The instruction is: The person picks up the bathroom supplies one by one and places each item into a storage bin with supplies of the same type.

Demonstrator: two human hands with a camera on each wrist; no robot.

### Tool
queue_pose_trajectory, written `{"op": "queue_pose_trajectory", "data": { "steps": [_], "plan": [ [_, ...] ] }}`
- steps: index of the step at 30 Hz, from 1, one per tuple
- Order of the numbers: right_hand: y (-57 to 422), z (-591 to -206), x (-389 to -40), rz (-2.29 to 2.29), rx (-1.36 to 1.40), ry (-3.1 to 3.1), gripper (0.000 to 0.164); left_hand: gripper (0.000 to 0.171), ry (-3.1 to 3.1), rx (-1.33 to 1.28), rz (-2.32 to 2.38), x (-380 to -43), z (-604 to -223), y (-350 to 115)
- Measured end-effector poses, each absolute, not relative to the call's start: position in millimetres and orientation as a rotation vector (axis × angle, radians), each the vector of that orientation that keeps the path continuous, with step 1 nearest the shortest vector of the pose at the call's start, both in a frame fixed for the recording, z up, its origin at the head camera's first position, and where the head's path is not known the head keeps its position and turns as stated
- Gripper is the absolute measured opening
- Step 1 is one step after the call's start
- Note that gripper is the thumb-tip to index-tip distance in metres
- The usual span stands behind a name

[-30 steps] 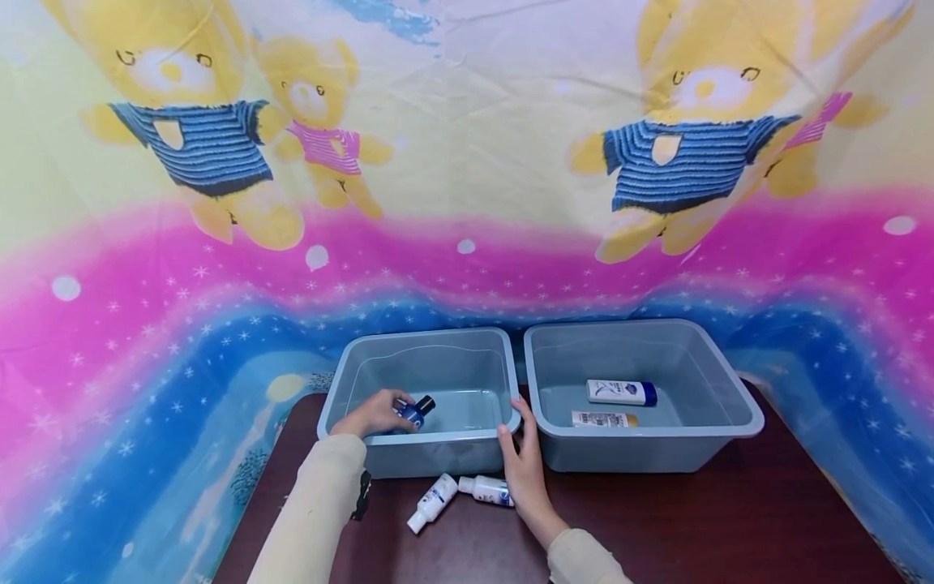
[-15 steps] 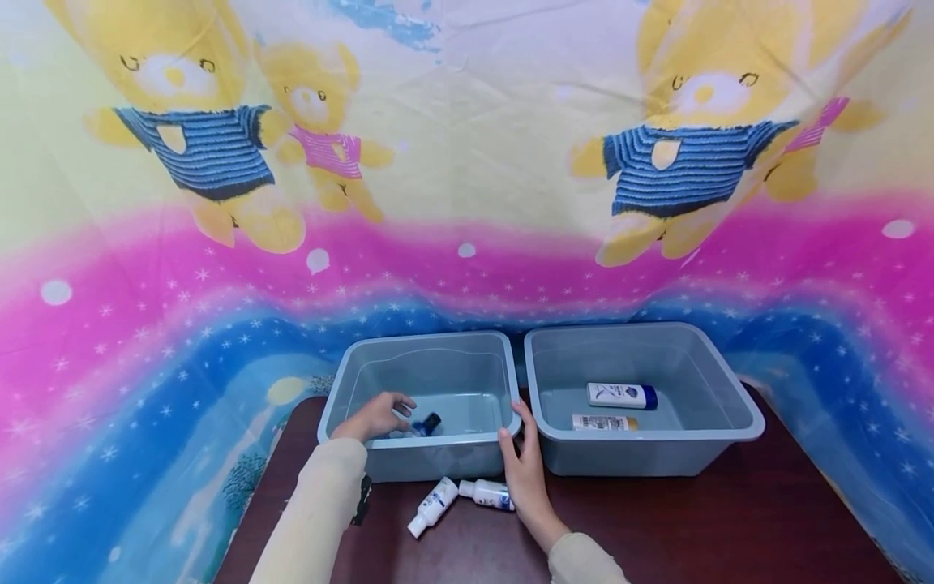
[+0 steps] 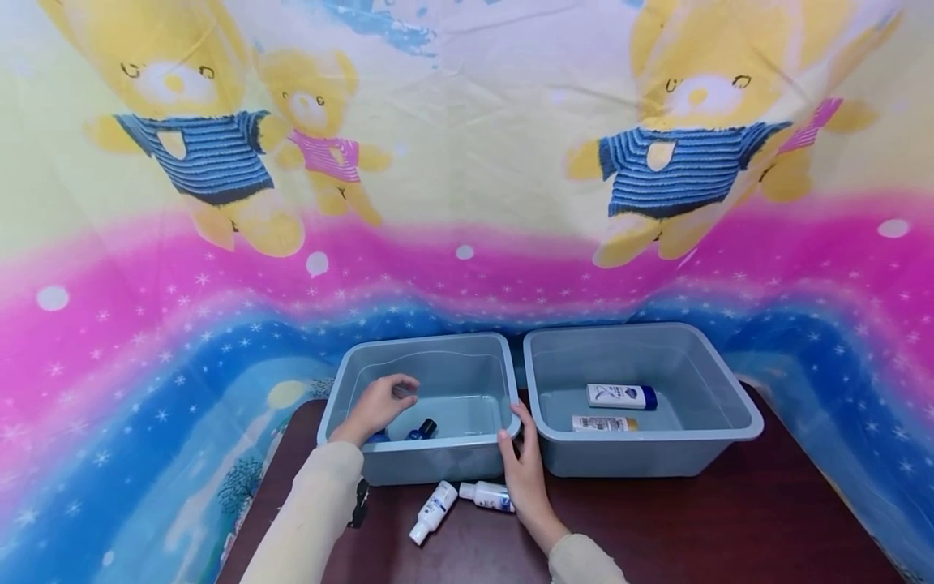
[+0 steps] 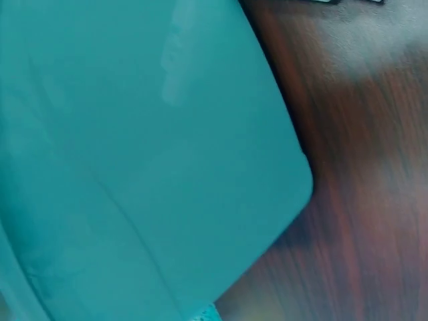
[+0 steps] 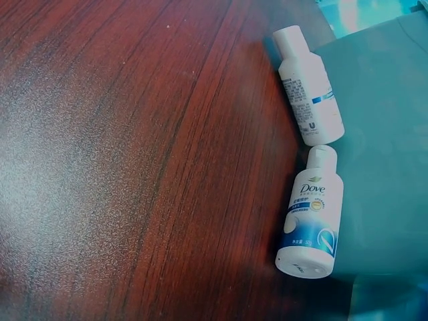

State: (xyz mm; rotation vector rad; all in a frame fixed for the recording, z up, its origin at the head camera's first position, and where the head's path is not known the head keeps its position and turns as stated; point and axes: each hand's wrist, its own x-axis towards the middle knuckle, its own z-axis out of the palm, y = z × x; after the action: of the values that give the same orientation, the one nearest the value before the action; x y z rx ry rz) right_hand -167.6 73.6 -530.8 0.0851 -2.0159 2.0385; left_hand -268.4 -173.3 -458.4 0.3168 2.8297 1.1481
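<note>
My left hand (image 3: 380,405) hovers inside the left grey-blue bin (image 3: 430,461), fingers loosely bent around nothing. Below it on the bin floor lies a small dark blue bottle with a black cap (image 3: 421,430). Another blue item (image 3: 378,436) shows partly under the wrist. My right hand (image 3: 529,466) touches the bin's front right corner with nearly straight fingers and thumb. Two white bottles lie on the table before the bin: one slanted (image 3: 434,512), and one labelled Dove (image 5: 312,214), its end beside my right hand. The left wrist view shows only bin wall (image 4: 160,167) and table.
A second grey-blue bin (image 3: 627,456) stands to the right. Inside it lie a white bottle with a dark blue cap (image 3: 620,396) and a white item with a gold end (image 3: 604,424). Both bins stand on a dark wood table (image 3: 693,527) against a printed cloth (image 3: 467,162).
My left hand has let go of the small dark blue bottle, which now lies on the bin floor. The hand has risen slightly above it. My right hand has stayed at the corner.
</note>
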Motion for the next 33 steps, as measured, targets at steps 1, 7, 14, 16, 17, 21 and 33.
{"op": "queue_pose_trajectory", "data": {
  "steps": [1,7,14,16,17,21,33],
  "plan": [
    [74,-531,-168,2.038,0.085,-2.014,0.047,0.022,2.859,0.323,1.143,-267,-456,-172],
    [74,-532,-168,2.039,0.087,-2.005,0.047,0.022,2.965,0.337,1.151,-259,-443,-168],
    [74,-532,-168,2.033,0.081,-2.008,0.046,0.022,3.003,0.402,1.149,-251,-434,-171],
    [74,-532,-169,2.030,0.083,-2.013,0.047,0.022,3.012,0.415,1.144,-248,-433,-172],
    [75,-532,-169,2.029,0.083,-2.014,0.048,0.022,3.016,0.422,1.147,-247,-432,-172],
    [75,-532,-169,2.027,0.085,-2.017,0.049,0.021,3.044,0.434,1.150,-239,-429,-172],
    [74,-523,-165,2.055,0.059,-2.028,0.047,0.015,3.128,0.513,1.191,-222,-422,-171]
  ]
}}
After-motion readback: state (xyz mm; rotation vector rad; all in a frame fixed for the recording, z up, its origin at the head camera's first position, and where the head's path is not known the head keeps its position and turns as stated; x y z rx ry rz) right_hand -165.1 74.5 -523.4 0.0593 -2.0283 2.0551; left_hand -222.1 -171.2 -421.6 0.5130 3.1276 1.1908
